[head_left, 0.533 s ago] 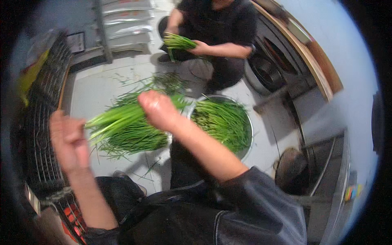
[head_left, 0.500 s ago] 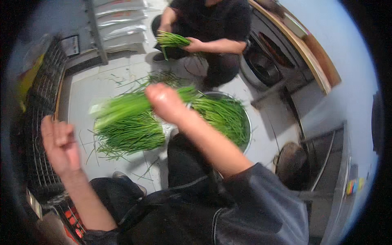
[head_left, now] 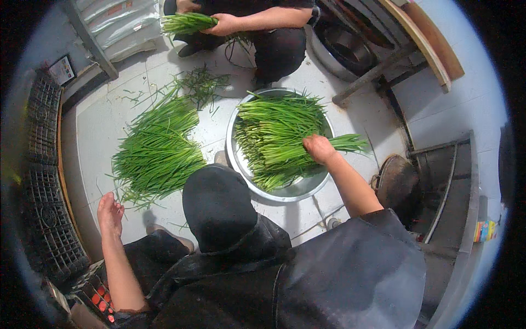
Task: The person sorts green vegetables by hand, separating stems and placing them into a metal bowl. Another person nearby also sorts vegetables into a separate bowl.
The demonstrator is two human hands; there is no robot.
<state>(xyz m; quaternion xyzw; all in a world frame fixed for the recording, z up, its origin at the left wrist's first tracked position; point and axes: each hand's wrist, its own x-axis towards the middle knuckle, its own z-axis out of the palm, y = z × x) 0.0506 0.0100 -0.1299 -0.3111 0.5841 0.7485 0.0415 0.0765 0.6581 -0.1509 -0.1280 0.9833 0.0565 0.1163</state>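
Ideally, the right hand (head_left: 318, 148), fingers clamped on greens (head_left: 349, 143), lays them level and parallel with the pile (head_left: 280, 122) in the basin (head_left: 313, 184), the left hand (head_left: 111, 215) empty, fingers loosely curled.

Wht flr (head_left: 98, 129) has blk crates (head_left: 48, 211) L (latticed), pale wall (head_left: 472, 112) R.

Bunch of slender green stalks (head_left: 346, 143), sideways over metal basin (head_left: 314, 185)

a stalk heap (head_left: 161, 151) lies left of the basin (head_left: 315, 183); bunches (head_left: 279, 120) lie inside, one overhanging the right rim; crates (head_left: 45, 208) apparently line the floor's (head_left: 97, 123) left edge.
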